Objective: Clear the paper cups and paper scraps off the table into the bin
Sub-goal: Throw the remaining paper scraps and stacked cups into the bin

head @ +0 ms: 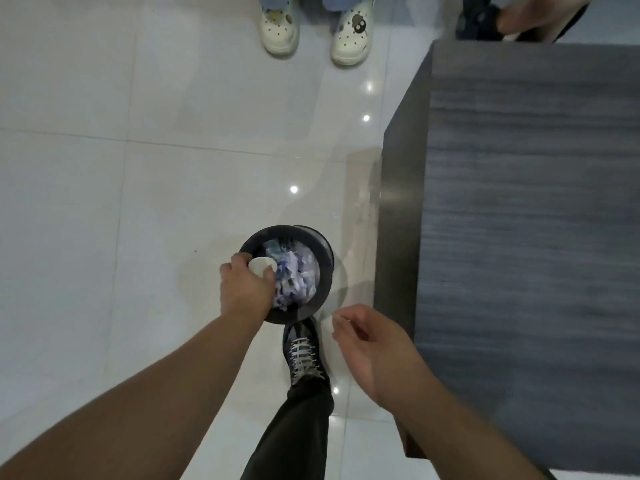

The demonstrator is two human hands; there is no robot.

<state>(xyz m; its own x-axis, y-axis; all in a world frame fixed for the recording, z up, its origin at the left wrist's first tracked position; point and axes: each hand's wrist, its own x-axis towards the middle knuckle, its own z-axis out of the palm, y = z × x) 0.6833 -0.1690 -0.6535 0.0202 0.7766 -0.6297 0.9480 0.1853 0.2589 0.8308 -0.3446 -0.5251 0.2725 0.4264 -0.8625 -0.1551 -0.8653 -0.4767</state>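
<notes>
head view, looking straight down: left hand [246,289] over the near-left rim of the black round bin [323,252], fingers curled round a white paper cup [262,265], seen end-on and held just above the bin's mouth at its 9 o'clock edge. inside the bin, crumpled paper scraps [298,278] in white and pale purple, piled close to the rim, touching or nearly touching the cup; cannot tell which. bin standing on the pale tiled floor [104,168], just beside the near-left corner of the grey wood-grain table [519,202], which fills the frame from 1 o'clock to 5 o'clock.

right hand [367,344] hanging in the air at the bin's 4 o'clock, between bin and table edge, palm turned inward, fingers loosely curled and apart, holding nothing. both forearms bare, reaching in from the bottom edge.

below the bin at 6 o'clock, a dark laced shoe [302,348] on a dark-trousered leg, toe just beside the bin's base. at 12 o'clock, well apart from the bin, a pair of cream clogs [313,32] with small charms, toes pointing toward the camera. at 1 o'clock, beyond the table's far edge, another foot in a dark sandal [512,22], partly cut off by the frame. ceiling lights mirrored as bright spots on the glossy tiles.
</notes>
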